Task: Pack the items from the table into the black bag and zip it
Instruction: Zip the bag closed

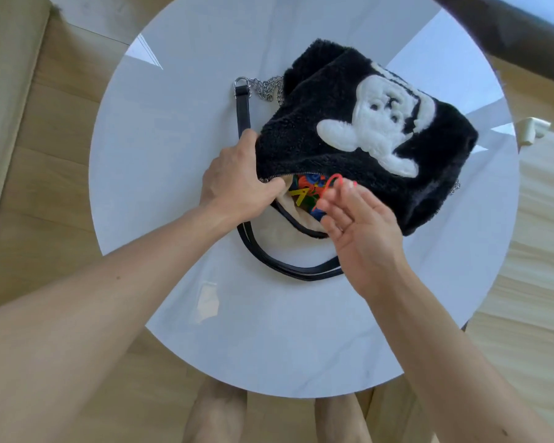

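A black fuzzy bag (301, 139) with a white cartoon figure (381, 126) lies on the round white table (269, 340), its zip open toward me. My left hand (237, 183) grips the left edge of the opening and holds it apart. Several colourful plastic pieces (306, 190) show inside against the cream lining. My right hand (365, 225) hovers at the mouth with fingers spread and relaxed. A red curved piece (333, 178) sits at its fingertips, just over the opening; I cannot tell if a finger hooks it.
The bag's black strap (301, 271) loops on the table in front of the bag, and its chain (266, 87) lies behind. Wooden floor surrounds the table. My feet (215, 414) stand below its near edge. A beige cushion edge is at the left.
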Action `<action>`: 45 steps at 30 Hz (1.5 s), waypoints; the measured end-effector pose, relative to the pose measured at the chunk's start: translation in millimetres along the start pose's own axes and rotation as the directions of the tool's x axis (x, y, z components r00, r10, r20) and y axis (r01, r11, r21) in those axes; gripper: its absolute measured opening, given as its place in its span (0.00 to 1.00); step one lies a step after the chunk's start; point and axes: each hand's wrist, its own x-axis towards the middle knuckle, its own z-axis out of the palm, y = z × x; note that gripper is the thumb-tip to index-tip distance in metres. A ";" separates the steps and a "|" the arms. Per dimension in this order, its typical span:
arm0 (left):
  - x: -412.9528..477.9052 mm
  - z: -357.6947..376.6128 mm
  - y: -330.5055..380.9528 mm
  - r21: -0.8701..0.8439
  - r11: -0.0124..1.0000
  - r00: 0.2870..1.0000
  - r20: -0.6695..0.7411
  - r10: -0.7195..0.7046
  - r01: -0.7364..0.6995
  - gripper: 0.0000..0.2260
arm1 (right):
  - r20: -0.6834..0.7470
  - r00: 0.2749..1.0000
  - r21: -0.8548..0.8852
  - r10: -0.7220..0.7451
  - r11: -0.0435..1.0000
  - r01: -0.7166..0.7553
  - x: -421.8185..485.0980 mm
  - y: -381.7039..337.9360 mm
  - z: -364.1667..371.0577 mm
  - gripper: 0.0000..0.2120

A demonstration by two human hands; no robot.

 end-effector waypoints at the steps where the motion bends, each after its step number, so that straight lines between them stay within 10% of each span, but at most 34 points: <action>1: 0.1 -1.1 -0.8 -0.016 1.000 1.000 0.016 -0.001 0.002 0.19 | -0.031 1.000 0.023 0.001 1.000 0.000 1.9 0.1 2.9 0.06; 9: 4.4 -9.9 1.5 -0.088 0.996 0.993 0.118 0.006 0.004 0.13 | -0.280 0.960 -0.191 0.022 0.978 -0.078 -2.4 31.2 1.4 0.27; 16: 8.2 -20.6 -3.2 -0.097 0.995 0.974 0.222 0.037 -0.015 0.13 | -0.043 0.937 -0.466 -0.347 0.837 0.288 4.5 33.2 -5.1 0.26; 21: 12.1 -33.8 -2.5 -0.066 0.993 0.934 0.338 0.112 -0.095 0.16 | -0.296 0.871 -0.690 -0.391 0.718 0.088 6.1 39.7 -15.7 0.08; 28: 20.5 -54.2 -4.5 -0.049 0.971 0.822 0.523 0.224 -0.234 0.06 | 0.054 0.955 -0.750 -0.293 0.619 0.232 -3.9 47.0 32.2 0.04; 36: 15.6 -67.6 -5.9 -0.250 0.951 0.837 0.468 0.283 -0.182 0.11 | -0.099 0.890 -0.865 -0.446 0.481 0.145 1.9 50.1 66.9 0.19; 45: 13.6 -72.8 2.5 -0.149 0.942 0.853 0.400 0.336 -0.301 0.16 | 0.078 0.815 -0.875 -0.574 0.352 0.331 3.3 49.4 63.5 0.13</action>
